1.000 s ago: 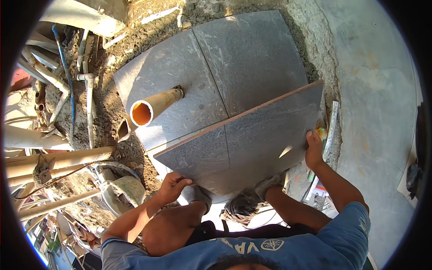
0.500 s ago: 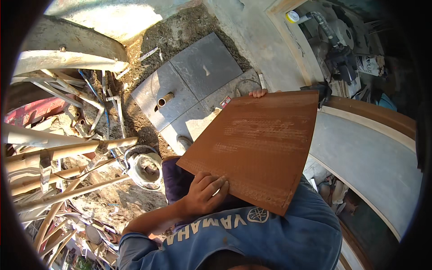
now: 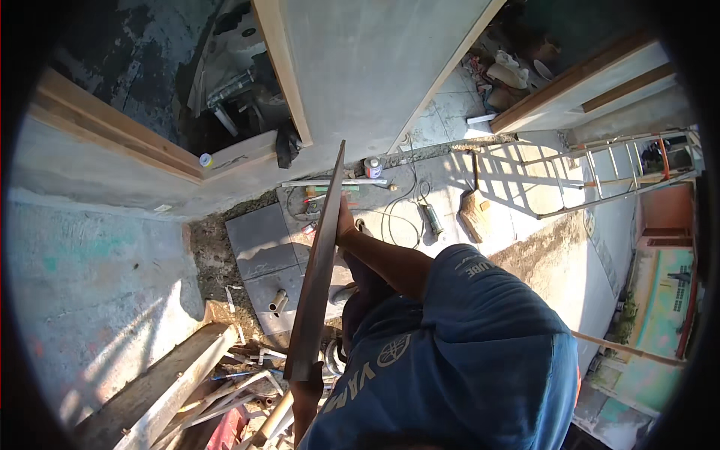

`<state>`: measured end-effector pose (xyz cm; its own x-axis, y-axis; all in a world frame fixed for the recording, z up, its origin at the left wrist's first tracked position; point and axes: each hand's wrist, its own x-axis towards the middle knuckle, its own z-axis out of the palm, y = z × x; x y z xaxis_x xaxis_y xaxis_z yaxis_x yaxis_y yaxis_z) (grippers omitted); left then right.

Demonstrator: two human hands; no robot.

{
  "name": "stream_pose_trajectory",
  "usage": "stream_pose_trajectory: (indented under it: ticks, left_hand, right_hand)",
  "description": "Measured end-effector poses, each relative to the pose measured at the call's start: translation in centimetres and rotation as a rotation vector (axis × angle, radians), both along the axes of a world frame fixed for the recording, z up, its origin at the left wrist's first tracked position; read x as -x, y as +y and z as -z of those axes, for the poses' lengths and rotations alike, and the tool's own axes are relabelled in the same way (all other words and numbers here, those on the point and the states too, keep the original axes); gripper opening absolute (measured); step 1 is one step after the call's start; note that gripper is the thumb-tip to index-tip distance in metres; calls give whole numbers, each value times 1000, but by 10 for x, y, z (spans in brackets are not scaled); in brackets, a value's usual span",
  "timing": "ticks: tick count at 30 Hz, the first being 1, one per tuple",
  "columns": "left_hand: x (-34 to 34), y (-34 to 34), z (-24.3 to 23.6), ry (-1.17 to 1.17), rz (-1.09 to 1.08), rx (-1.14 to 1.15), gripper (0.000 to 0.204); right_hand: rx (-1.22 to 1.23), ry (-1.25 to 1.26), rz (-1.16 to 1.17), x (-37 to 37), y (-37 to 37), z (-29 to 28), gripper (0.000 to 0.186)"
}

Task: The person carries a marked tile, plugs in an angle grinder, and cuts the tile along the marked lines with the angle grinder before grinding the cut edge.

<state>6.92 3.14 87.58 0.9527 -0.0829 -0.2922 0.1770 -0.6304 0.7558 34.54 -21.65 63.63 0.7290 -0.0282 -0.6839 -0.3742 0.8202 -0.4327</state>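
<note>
A large square floor tile (image 3: 319, 277) is held up between my two hands and shows nearly edge-on, as a thin dark strip. My left hand (image 3: 306, 394) grips its near, lower end, with the fingers partly in shadow. Stretched forward, my right hand (image 3: 346, 220) holds the tile's right side further up; part of that hand is hidden behind the edge. Beyond the tile lie dark grey tiles (image 3: 255, 229) on the floor, with a short pipe (image 3: 279, 301) standing up out of one.
Wooden beams (image 3: 176, 390) and thin pipes are heaped at the lower left. Past the tile are a small can (image 3: 373, 167), a cable and a power tool (image 3: 431, 219) on the floor. A ladder (image 3: 615, 176) stands at the right. A wall (image 3: 97, 277) bounds the left side.
The view has swung to the right. The tile, whose brown ribbed back faced up, has turned to show its edge. Both hands still hold it.
</note>
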Motion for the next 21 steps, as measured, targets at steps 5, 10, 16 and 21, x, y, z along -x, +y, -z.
stream_pose_trajectory:
  ticks: [5, 10, 16, 21]
  left_hand:
    - [-48, 34, 26, -223, 287, -478, 26]
    - [-161, -41, -83, 374, 272, -467, 40]
    - [-218, -67, -112, 289, 328, -484, 42]
    - [-278, -78, -108, 158, 706, -384, 51]
  right_hand:
    - [400, 309, 28, 12, -48, 16, 96]
    - [98, 231, 333, 32, -71, 23, 95]
    - [-92, 147, 557, 25, -89, -34, 91]
    - [-75, 279, 664, 60, -111, -36, 92]
